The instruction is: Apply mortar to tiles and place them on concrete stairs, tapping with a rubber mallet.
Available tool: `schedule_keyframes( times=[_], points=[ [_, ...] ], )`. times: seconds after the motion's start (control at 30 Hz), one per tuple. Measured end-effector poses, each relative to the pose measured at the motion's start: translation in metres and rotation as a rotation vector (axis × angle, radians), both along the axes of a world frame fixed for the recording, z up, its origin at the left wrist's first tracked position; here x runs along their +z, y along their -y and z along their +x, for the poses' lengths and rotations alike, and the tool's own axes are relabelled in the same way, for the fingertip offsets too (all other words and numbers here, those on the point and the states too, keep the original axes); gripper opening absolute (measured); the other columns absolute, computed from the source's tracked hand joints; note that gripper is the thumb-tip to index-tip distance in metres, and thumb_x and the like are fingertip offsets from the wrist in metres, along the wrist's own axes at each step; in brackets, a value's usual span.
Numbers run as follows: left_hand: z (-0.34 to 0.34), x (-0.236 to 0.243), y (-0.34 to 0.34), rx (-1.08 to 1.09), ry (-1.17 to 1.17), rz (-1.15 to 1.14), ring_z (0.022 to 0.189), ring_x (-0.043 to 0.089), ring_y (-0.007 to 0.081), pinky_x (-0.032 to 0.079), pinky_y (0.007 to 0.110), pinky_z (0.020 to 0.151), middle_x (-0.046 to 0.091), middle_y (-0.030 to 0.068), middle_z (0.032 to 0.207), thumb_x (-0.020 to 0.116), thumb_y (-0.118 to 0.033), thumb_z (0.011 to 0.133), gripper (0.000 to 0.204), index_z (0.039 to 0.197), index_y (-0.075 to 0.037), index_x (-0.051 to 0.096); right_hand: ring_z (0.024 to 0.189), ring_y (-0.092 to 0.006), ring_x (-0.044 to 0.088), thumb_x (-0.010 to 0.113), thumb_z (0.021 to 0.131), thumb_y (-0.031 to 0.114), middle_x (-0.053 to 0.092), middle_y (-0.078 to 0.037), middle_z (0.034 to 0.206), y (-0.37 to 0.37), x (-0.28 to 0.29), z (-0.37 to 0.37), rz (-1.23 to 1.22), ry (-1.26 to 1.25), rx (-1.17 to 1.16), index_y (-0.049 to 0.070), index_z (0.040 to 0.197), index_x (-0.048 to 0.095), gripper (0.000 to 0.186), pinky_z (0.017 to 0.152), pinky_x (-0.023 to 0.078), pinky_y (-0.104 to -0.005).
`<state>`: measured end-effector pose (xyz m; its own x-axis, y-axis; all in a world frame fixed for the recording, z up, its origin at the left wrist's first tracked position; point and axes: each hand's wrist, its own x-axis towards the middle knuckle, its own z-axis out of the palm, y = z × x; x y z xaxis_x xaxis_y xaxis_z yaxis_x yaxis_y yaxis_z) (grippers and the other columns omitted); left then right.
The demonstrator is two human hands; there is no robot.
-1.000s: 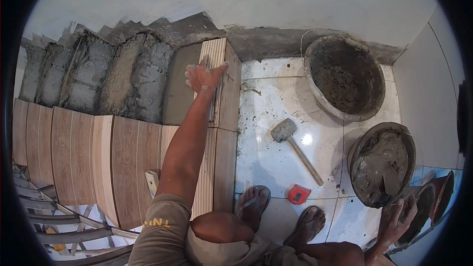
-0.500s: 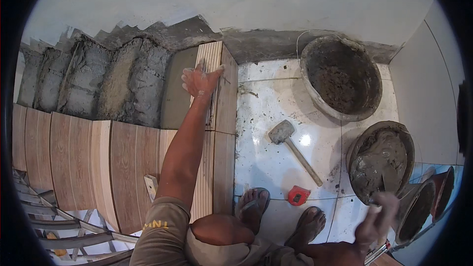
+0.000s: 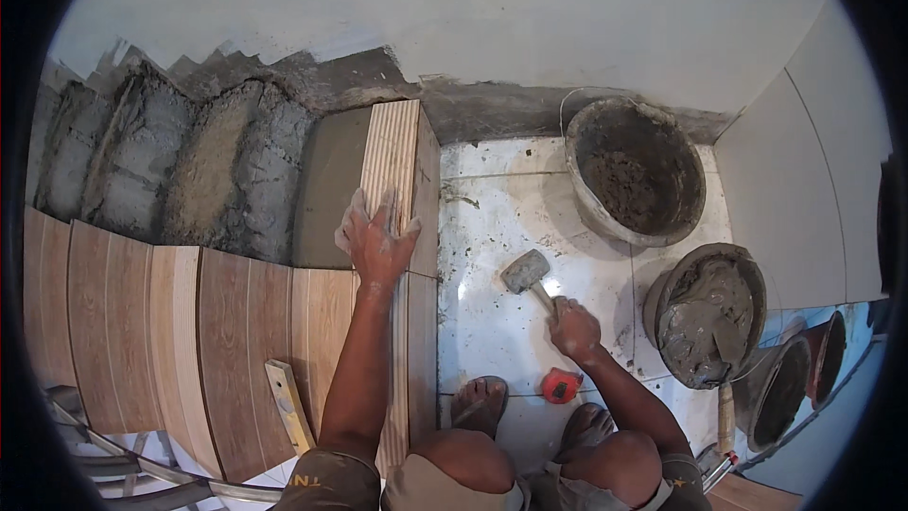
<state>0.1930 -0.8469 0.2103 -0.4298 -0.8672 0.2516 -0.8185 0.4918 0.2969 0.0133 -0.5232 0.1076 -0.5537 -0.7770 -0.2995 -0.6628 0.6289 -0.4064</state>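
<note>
My left hand [image 3: 376, 241] lies with fingers spread on a grooved, wood-look stair tile [image 3: 390, 147] along the edge of the lowest step. Beside it, a flat bed of grey mortar [image 3: 329, 180] covers the tread. My right hand [image 3: 574, 329] is closed round the wooden handle of a rubber mallet [image 3: 526, 272], whose grey, mortar-stained head points toward the tiled step. A red tape measure [image 3: 561, 385] sits near my feet. To the right, a trowel [image 3: 727, 339] rests with its blade in a bucket of wet mortar [image 3: 705, 308].
A larger bucket [image 3: 636, 167] with mortar remnants stands near the wall. More buckets [image 3: 778, 393] are at the right. Bare cement steps [image 3: 203, 166] rise leftward above wood-look tiled ones [image 3: 244, 341]. A yellow spirit level [image 3: 290, 405] lies on these, near a metal railing [image 3: 170, 492].
My right hand has left the trowel beside the mortar bucket and taken hold of the mallet handle. My left hand has slid nearer along the grooved tile.
</note>
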Motion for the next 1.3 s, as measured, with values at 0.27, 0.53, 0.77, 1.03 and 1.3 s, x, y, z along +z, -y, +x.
schedule_keyframes(
  times=[0.27,0.53,0.77,1.03,1.3],
  points=[
    [0.009,0.009,0.005,0.006,-0.044,0.019,0.146,0.041,0.0395,0.028,0.06,0.119,0.047,0.0182,0.156,0.087,-0.048,0.077,0.074,0.144,-0.023,0.068,0.082,-0.0411,0.068,0.067,0.101,0.032,0.068,-0.027,0.086,0.048,0.09,-0.009,-0.126,0.438,-0.217,0.0,0.101,0.062,0.033,0.075,0.052,-0.0489],
    [0.04,0.011,0.05,-0.173,-0.282,0.102,0.131,0.054,0.0375,0.036,0.054,0.112,0.058,0.0182,0.142,0.075,-0.049,0.09,0.051,0.129,-0.017,0.078,0.093,-0.0166,0.065,0.07,0.104,0.021,0.07,-0.01,0.095,0.145,0.225,-0.037,-0.756,0.261,-0.149,-0.001,0.109,0.065,0.023,0.082,0.052,-0.034],
    [0.023,0.012,-0.006,-0.169,-0.124,0.051,0.158,0.026,0.0464,0.016,0.064,0.127,0.032,0.0294,0.167,0.078,-0.051,0.089,0.09,0.162,-0.011,0.044,0.101,-0.0156,0.069,0.076,0.101,0.015,0.077,-0.006,0.107,0.237,0.265,-0.024,-0.954,0.456,-0.015,0.0,0.114,0.072,0.02,0.094,0.053,-0.0317],
    [0.03,0.006,-0.009,-0.168,-0.043,0.049,0.161,0.019,0.0465,0.014,0.065,0.129,0.026,0.0299,0.17,0.078,-0.044,0.089,0.092,0.161,0.0,0.04,0.096,-0.0096,0.068,0.075,0.102,0.025,0.074,-0.004,0.096,0.33,0.252,-0.013,-1.092,0.1,0.331,0.004,0.104,0.077,0.022,0.086,0.056,-0.0284],
    [0.024,0.007,-0.011,-0.181,-0.053,0.071,0.161,0.02,0.0456,0.015,0.062,0.13,0.024,0.03,0.171,0.076,-0.042,0.092,0.089,0.16,0.002,0.04,0.081,-0.01,0.066,0.078,0.1,0.028,0.077,-0.006,0.091,0.392,0.239,-0.021,-1.024,0.199,0.21,0.0,0.101,0.075,0.029,0.076,0.052,-0.0274]
  ],
)
